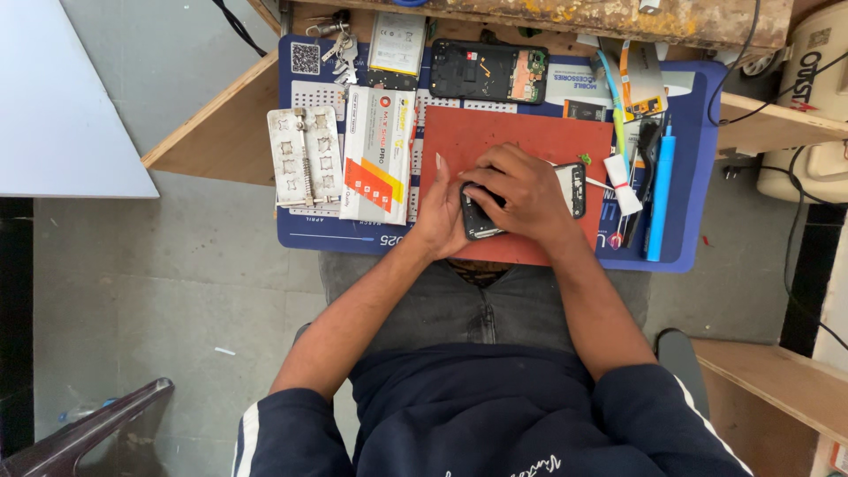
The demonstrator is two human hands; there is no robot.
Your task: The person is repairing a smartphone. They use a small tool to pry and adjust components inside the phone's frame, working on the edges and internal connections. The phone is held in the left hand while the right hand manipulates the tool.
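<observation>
A black phone frame (574, 187) lies across a red-brown work mat (521, 137) at the middle of the bench. My right hand (521, 190) covers its middle and presses down on it from above. My left hand (444, 212) grips the phone's left end, fingers stretched along its edge. Most of the phone is hidden under both hands; only its right end and lower left corner show.
A blue repair mat (680, 238) lies under the red one. On it: a metal clamp jig (305, 157), a white and orange box (378, 155), an opened phone body (488, 71), a battery (397, 42), keys (337, 49), blue tools (659, 190) at right.
</observation>
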